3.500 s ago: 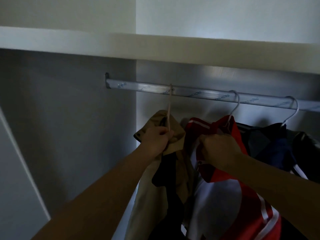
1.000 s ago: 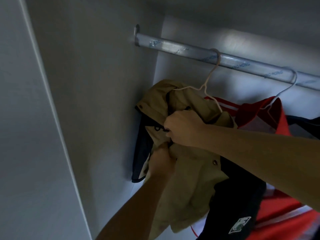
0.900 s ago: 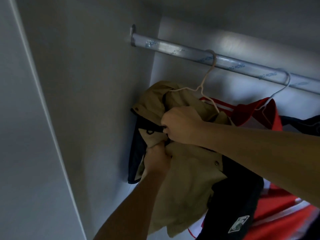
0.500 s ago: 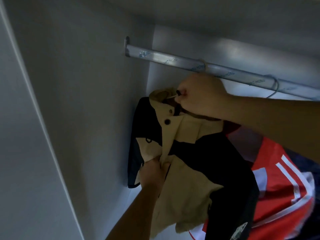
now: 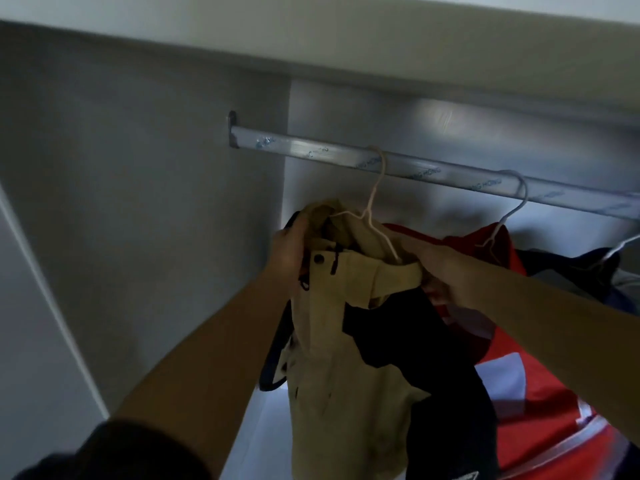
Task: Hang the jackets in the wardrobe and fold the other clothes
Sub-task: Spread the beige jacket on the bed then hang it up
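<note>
A tan and black jacket [image 5: 349, 358] hangs from a pale wire hanger [image 5: 375, 199] hooked over the metal wardrobe rail [image 5: 311, 152]. My left hand [image 5: 289, 252] grips the jacket's left shoulder by the collar. My right hand [image 5: 440, 268] holds the jacket's right shoulder, its fingers tucked under the tan fabric. The jacket's front faces me, with a dark snap near the collar.
A red and white jacket [image 5: 540, 382] hangs on a white hanger [image 5: 512, 209] to the right, with dark clothes [image 5: 588, 271] beyond it. The wardrobe's grey side wall [image 5: 156, 209] stands close on the left. A shelf [image 5: 346, 39] runs above the rail.
My right hand has come down from the hanger hook to the jacket's right shoulder. My left hand has risen from the jacket's front to its left shoulder. The hanger hook now shows.
</note>
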The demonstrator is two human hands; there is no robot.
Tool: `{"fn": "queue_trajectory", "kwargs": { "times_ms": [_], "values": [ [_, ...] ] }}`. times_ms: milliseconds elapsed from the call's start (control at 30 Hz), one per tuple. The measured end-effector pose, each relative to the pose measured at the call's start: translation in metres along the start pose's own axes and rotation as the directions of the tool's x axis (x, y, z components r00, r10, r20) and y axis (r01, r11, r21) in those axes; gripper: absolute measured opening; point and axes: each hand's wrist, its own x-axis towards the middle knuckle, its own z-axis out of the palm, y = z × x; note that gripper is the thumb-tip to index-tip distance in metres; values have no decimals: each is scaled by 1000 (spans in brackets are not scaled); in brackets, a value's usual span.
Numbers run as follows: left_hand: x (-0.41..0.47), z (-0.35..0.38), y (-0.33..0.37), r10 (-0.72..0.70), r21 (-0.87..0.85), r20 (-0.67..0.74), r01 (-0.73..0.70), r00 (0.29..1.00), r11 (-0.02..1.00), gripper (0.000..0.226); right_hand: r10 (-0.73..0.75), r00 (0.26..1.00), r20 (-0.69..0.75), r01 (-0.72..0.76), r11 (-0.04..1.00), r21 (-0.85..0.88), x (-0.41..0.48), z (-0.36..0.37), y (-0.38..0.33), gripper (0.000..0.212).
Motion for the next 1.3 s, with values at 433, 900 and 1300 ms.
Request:
{"fn": "queue_trajectory", "kwargs": {
  "times_ms": [433, 900, 1300],
  "values": [
    [42, 8, 55, 441, 875, -16, -201, 897, 441, 13, -676, 712, -191, 479, 665, -573, 5, -20, -3, 24],
    [-28, 19, 15, 571, 732, 340, -592, 747, 337, 20, -208, 978, -22, 209, 966, 153, -21, -13, -25, 17],
    [-54, -16, 18, 128, 672, 494, -471, 860, 572, 23, -457, 886, 71, 390, 653, -649, -43, 24, 45, 25]
  ]
}}
